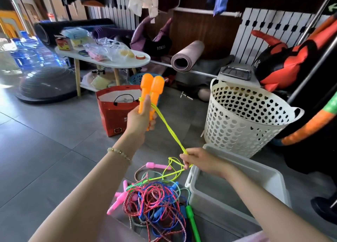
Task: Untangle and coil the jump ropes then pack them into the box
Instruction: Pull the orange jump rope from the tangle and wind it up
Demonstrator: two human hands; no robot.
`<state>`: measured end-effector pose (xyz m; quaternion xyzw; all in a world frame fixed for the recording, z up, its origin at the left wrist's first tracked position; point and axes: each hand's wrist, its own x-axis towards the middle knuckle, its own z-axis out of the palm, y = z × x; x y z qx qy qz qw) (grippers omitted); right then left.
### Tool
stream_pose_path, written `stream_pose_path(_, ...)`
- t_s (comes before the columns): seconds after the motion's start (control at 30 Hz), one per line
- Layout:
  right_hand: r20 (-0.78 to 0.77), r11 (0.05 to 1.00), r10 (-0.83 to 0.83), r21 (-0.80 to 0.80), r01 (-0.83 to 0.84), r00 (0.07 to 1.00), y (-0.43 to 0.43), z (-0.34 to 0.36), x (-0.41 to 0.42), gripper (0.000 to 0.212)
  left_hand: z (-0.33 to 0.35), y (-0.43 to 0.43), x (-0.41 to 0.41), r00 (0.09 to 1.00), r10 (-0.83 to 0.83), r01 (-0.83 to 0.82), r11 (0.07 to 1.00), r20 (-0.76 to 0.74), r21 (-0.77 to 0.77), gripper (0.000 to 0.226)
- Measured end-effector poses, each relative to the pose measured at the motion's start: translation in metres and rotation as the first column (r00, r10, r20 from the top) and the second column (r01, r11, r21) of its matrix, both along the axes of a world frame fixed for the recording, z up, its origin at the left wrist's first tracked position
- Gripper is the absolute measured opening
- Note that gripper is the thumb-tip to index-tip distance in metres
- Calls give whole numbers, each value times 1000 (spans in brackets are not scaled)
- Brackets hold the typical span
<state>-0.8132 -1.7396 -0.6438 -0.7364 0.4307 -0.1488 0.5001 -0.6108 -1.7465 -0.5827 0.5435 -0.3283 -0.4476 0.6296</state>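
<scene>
The left hand (140,117) grips two orange handles (150,92) upright, raised above the floor. The yellow rope (169,130) runs taut down to the right hand (198,161), which pinches it above the tangled ropes (155,198) on the floor beside the clear box (237,183).
</scene>
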Motion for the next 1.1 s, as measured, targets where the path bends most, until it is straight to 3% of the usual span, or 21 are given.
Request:
stream_pose_path(0.07,64,994,-93,68,88,994,-1,-4,2,34,-3,-1,16,997,65,-65,998,40,6,41)
stream_pose_path(0.17,445,924,-350,308,227,824,-14,26,16,36,-8,1,36,985,74,-79,997,154,24,40)
stream_pose_path(0.23,589,919,-369,345,190,719,-31,66,27,37,-6,3,44,981,73,-80,996,179,33,41)
stream_pose_path(0.33,690,951,-288,289,113,664,-51,135,52,35,17,2,47,980,75,-73,997,185,-16,42)
stream_pose_path(0.5,696,987,-152,77,138,702,-60,237,66,35,87,0,41,983,39,-14,990,181,-138,41)
stream_pose_path(0.73,763,988,-92,-10,155,640,-12,334,36,34,176,10,13,975,-48,112,951,218,-289,43)
stream_pose_path(0.9,772,973,-167,27,231,613,34,318,-5,33,188,28,-16,966,-126,190,938,225,-290,44)
stream_pose_path(1.1,759,912,-372,191,363,534,86,245,-60,33,140,48,-71,941,-266,308,930,211,-201,44)
